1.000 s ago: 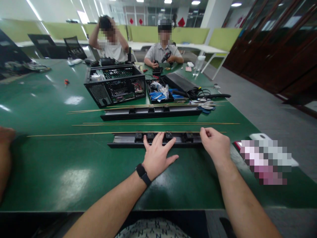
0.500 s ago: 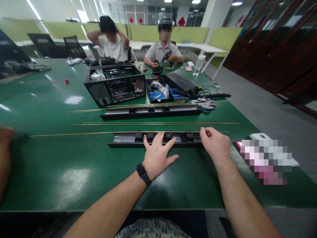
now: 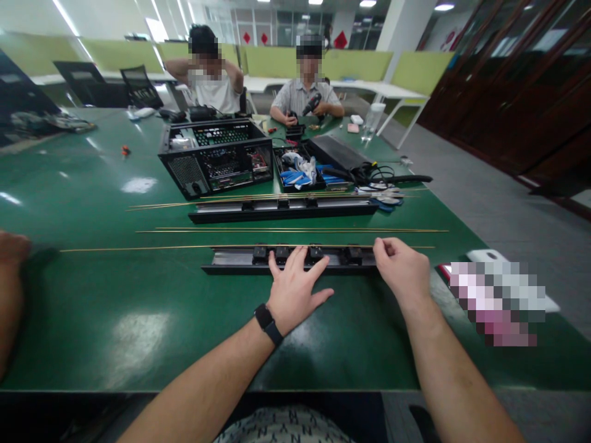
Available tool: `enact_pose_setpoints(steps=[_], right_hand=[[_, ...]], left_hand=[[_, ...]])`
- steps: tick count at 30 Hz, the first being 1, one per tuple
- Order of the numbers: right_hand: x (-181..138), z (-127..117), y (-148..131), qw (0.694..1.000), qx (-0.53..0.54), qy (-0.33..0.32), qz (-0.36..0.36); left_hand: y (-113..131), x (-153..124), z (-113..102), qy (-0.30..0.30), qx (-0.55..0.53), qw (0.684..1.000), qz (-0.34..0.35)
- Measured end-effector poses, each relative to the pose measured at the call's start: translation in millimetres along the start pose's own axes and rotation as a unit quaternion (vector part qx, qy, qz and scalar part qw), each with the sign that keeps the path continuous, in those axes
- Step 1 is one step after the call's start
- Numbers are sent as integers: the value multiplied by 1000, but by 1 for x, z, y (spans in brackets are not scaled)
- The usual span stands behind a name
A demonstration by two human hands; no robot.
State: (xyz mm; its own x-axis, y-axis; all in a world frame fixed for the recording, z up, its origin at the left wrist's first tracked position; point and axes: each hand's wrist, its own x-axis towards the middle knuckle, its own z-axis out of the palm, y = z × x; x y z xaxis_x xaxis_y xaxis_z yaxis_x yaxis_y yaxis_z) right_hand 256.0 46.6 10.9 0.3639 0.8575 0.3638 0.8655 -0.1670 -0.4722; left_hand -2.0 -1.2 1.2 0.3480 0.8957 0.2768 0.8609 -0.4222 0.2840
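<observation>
A black rail with a silver channel [image 3: 233,258] lies across the green table in front of me, several black blocks [image 3: 353,254] set along it. My left hand [image 3: 295,280], with a dark watch on its wrist, rests open on the rail; its spread fingers touch the blocks and partly cover them. At the rail's right end my right hand [image 3: 401,264] is closed, thumb and index finger pinched on a thin brass rod [image 3: 138,250]. That rod runs along the rail's far edge and sticks out past both ends.
Beyond lie more brass rods [image 3: 221,231] and a second black rail [image 3: 286,214]. Farther back are an open computer case [image 3: 217,157] and a box with gloves [image 3: 298,171]. Phones [image 3: 498,301] lie right. Another person's hand [image 3: 12,252] is at left; two people sit opposite.
The brass rod has slid slightly to the right along the rail. Both my hands stay in nearly the same place, and the view has shifted a little.
</observation>
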Motion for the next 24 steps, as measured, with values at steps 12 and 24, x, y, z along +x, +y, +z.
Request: enact_pose_setpoints(steps=[12,24], right_hand=[[1,0,0,1000,-2,7,5],[2,3,3,1000,0,14,0]], left_hand=[[-1,0,1,2,0,1000,1],[-1,0,3,3,-4,1000,-5]])
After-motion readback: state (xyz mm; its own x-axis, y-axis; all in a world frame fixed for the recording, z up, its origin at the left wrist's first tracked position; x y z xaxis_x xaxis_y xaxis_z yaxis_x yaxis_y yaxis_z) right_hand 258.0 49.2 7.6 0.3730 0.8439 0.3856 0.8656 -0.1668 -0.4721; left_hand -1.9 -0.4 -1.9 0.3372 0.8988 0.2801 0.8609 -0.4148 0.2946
